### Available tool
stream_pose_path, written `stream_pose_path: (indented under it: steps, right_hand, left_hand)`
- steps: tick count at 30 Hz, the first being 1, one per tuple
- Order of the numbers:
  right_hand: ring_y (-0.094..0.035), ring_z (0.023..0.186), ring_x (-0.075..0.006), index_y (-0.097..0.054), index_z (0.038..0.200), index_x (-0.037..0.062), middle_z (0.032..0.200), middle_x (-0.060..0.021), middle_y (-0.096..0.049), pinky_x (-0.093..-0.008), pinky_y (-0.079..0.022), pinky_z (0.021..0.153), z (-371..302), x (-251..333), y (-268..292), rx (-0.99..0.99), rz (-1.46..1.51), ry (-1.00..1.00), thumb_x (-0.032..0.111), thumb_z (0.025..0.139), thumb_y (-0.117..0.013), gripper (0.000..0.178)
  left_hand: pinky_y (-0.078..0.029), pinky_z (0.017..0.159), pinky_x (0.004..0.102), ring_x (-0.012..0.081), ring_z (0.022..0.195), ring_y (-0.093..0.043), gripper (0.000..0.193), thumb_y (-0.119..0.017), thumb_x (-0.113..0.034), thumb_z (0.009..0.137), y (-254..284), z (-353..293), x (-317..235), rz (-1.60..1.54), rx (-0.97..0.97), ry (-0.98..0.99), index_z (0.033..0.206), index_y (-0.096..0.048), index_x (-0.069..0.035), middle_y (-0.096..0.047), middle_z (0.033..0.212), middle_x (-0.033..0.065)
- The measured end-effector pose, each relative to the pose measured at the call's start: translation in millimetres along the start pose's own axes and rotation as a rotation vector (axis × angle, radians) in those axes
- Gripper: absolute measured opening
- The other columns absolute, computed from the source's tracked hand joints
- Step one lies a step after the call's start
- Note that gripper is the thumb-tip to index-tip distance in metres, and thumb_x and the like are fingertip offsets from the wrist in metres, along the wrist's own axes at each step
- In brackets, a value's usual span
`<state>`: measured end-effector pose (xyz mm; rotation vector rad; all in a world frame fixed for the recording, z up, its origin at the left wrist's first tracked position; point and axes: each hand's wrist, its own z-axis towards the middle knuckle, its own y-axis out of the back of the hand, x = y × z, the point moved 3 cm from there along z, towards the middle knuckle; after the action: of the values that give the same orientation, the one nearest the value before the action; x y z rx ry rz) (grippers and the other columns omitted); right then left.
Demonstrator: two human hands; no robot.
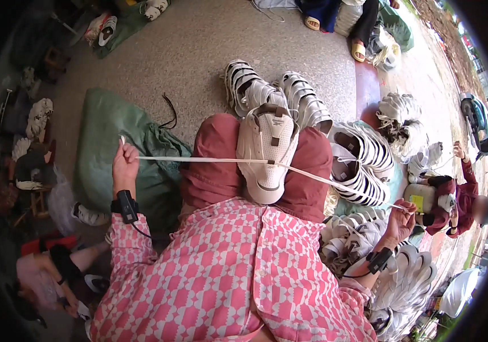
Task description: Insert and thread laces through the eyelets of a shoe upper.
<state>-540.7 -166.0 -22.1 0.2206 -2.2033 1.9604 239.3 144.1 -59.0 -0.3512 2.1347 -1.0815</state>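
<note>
A white sneaker (266, 149) rests on my lap between my knees, its toe toward my body. A long white shoelace (198, 159) passes across the shoe near its toe and stretches out to both sides. At the left, my left hand (125, 162) pinches one end of the lace, with a short tip sticking up past the fingers. My right hand (399, 221), far out to the right, has its fingers closed on the other end. The lace runs taut on the left and slopes down a little on the right.
Nested stacks of white shoes (303, 100) stand beyond my knees, with more shoes (360, 162) and bundles (400, 122) at the right. A green sack (107, 128) lies at the left. Other people sit around, one in dark red (460, 196) at the right.
</note>
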Motion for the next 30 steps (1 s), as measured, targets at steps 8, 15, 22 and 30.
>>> stream_pose_path:
  steps: [8, 15, 22, 30]
  right_hand:
    - [-0.056, 0.116, -0.0255, -0.060, 0.122, 0.0028, 0.125, -0.0102, -0.062, -0.0510, -0.038, 0.105, 27.6, 83.7, 73.5, -0.292, -0.248, 0.038, 0.020, 0.090, -0.060, 0.037]
    - [-0.062, 0.104, -0.0240, -0.060, 0.119, -0.0062, 0.115, -0.0150, -0.066, -0.0341, -0.051, 0.090, 58.1, 88.6, 157.4, -0.507, -0.429, 0.006, 0.000, 0.095, -0.055, 0.025]
    - [-0.061, 0.099, -0.0207, -0.056, 0.119, -0.0084, 0.115, -0.0158, -0.063, -0.0310, -0.050, 0.089, 53.2, 28.6, 131.0, -0.153, -0.709, -0.005, 0.001, 0.096, -0.055, 0.025]
    - [-0.064, 0.075, -0.0134, -0.064, 0.104, 0.0012, 0.092, -0.0081, -0.071, -0.0276, -0.050, 0.066, -10.6, -250.1, -67.4, 0.438, -1.666, -0.082, 0.011, 0.093, -0.063, 0.015]
  left_hand:
    - [-0.028, 0.044, 0.0222, 0.0086, 0.055, -0.034, 0.013, -0.057, -0.017, 0.098, 125.2, 12.6, -105.4, 0.257, -0.280, -0.249, 0.101, -0.053, -0.005, -0.041, 0.072, -0.0020]
    - [-0.047, 0.086, 0.0306, 0.0236, 0.091, -0.057, 0.038, -0.057, -0.004, 0.081, 252.5, -4.5, -269.1, 2.304, -0.126, -0.681, 0.118, -0.049, 0.001, -0.058, 0.089, 0.0022]
    - [-0.044, 0.065, 0.0268, 0.0137, 0.076, -0.051, 0.039, -0.056, -0.006, 0.089, 204.7, 25.6, -241.0, 1.086, -0.313, -0.471, 0.128, -0.052, -0.005, -0.053, 0.086, 0.0006]
    - [-0.040, 0.064, 0.0192, 0.0042, 0.071, -0.045, 0.040, -0.054, -0.004, 0.094, -93.1, -15.0, 58.0, 0.941, 0.191, -0.028, 0.134, -0.054, -0.003, -0.050, 0.085, -0.0041]
